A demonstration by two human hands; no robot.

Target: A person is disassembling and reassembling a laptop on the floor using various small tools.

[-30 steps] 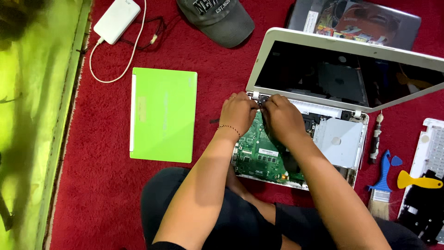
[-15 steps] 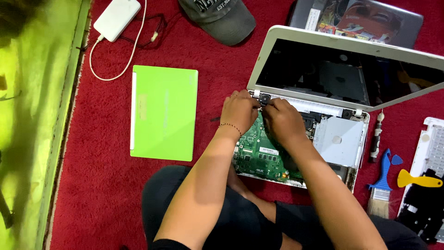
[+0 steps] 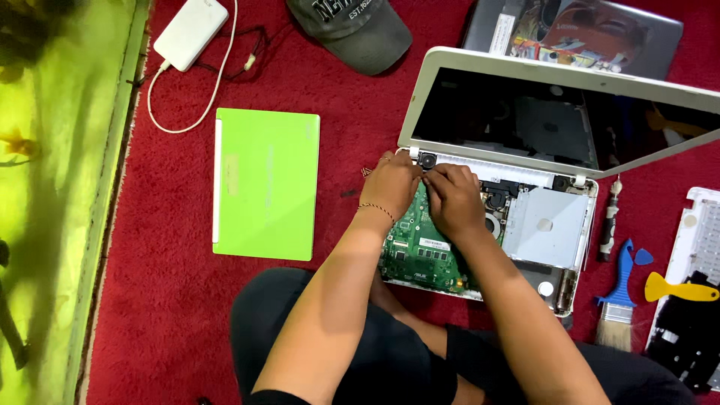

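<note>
Currently listed: opened white laptop [image 3: 555, 247] on red carpet [image 3: 172, 315], keyboard deck removed, green circuit board [image 3: 420, 251] exposed, both hands meeting at its upper-left hinge corner. Left hand [image 3: 390, 184] and right hand [image 3: 450, 199] pinch something small there; fingertips close together, item unidentifiable. Likely freeing a connector or screw, calling for fine, steady fingertip pull; adjacent: green closed laptop [image 3: 266, 184], blue brush [image 3: 619, 296].
</note>
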